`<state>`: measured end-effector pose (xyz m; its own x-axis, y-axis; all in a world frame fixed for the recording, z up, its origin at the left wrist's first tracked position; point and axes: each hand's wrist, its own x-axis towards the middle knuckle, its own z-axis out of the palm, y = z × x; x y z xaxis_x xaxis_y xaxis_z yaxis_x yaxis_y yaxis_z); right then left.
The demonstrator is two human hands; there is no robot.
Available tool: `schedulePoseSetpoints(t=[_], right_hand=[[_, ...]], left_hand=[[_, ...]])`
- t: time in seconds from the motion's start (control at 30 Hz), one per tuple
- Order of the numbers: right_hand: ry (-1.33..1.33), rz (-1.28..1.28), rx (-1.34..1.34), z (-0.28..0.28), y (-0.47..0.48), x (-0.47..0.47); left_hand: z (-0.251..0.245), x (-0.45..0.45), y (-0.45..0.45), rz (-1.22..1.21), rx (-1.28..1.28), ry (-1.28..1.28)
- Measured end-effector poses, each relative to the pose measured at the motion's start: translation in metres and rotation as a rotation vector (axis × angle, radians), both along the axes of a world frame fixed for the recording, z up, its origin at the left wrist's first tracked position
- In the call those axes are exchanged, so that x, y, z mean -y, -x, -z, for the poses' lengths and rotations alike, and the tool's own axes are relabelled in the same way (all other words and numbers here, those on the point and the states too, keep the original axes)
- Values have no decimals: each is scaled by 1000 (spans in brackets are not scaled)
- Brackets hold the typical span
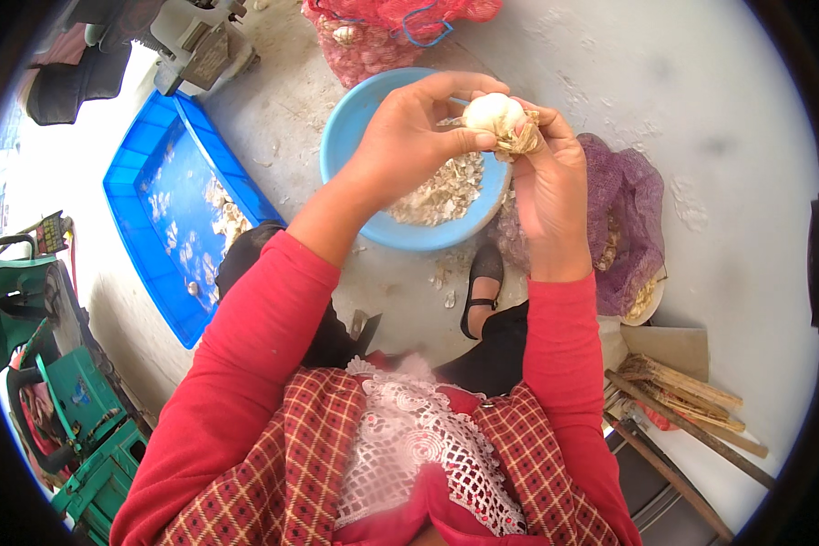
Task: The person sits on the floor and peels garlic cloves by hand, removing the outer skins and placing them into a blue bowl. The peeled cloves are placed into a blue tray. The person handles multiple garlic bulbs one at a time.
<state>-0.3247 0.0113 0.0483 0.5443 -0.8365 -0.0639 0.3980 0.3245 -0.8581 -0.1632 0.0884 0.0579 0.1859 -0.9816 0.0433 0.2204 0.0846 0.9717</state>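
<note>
A white garlic bulb [489,113] with dry, loosened skin at its lower end is held between both hands above a round light-blue basin [345,143]. My left hand [416,126] has its thumb along the bulb's near side and its fingers curled around the far side. At the right, my right hand [553,153] pinches the papery skin [519,140] with thumb and fingers. Flaky garlic skins [443,194] lie heaped in the basin under the hands. Part of the basin is hidden by my left forearm.
A blue plastic tray [126,198] with pale garlic pieces stands at left. Beyond the basin sits a red mesh sack [375,51] of garlic. A purple mesh sack [621,198] lies at right, near wooden sticks [682,396]. Green metal equipment [82,403] stands far left.
</note>
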Motion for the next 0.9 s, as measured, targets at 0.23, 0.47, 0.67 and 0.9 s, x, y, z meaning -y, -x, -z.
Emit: schedulePoseSetpoints(t=[0.23,0.47,0.67,0.9], right_hand=[[-79,72,-16,-4,-2,5],[29,77,-5,-5,-2,3],[5,-37,144,0,3,18],[15,52,81,-7,-11,10]], left_hand=[[-2,3,6,15,-293,4],[0,9,5,-69,-220,-7],[3,15,2,15,-349,23],[3,24,4,-55,-384,42]])
